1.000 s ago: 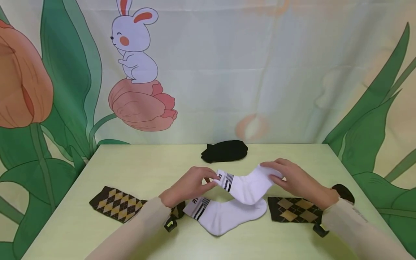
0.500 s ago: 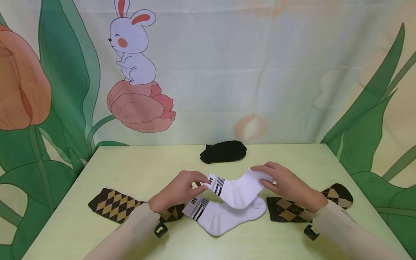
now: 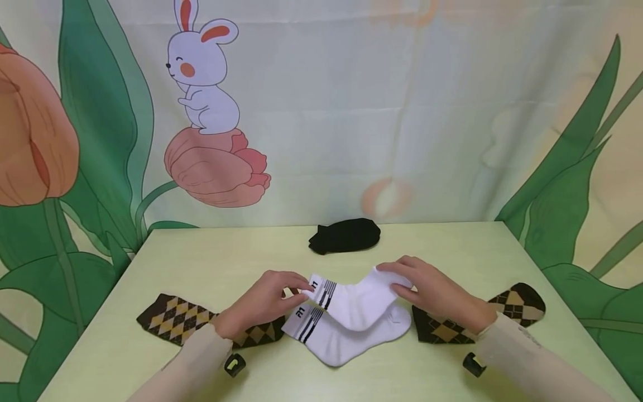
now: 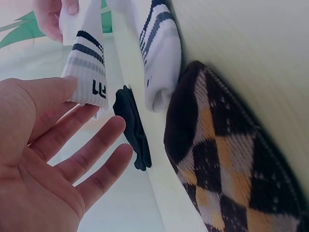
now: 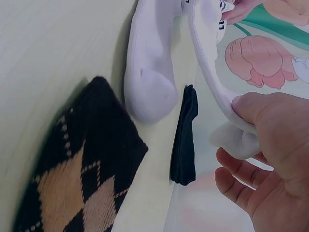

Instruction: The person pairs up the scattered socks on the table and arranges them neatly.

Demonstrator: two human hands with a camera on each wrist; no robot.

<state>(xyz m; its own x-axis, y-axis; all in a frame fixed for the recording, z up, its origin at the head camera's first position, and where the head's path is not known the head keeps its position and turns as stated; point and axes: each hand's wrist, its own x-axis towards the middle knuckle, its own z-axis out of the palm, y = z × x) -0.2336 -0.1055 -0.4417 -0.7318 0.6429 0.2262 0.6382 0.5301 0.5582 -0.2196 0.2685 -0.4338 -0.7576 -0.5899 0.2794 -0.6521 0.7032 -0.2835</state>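
Thumb and fingers of both hands are clamped on one white sock, seen from the head: the left hand pinches its striped cuff, the right hand its toe end. That held sock hangs between them, sagging at the heel, above and slightly far of a matching lower sock spread on the table. Both point the same way, cuff to the left, toe to the right. Left and right of them lie a left argyle sock and a right argyle sock, each partly behind an arm; a black bundle, probably socks, sits at the far edge. My reading is that the step in hand is matching the white pair, laying one over the other.

From the left wrist, the thumb bears on the lettered cuff, with other fingers spread free. A gap shows between the two cuffs, so the next move seems to call for lowering this end onto the cuff beneath, stripes lined up.

From the right wrist, the thumb presses the sock and the toe droops past the grip, well clear of the lower toe. It likely wants bringing nearer and flattening before release.
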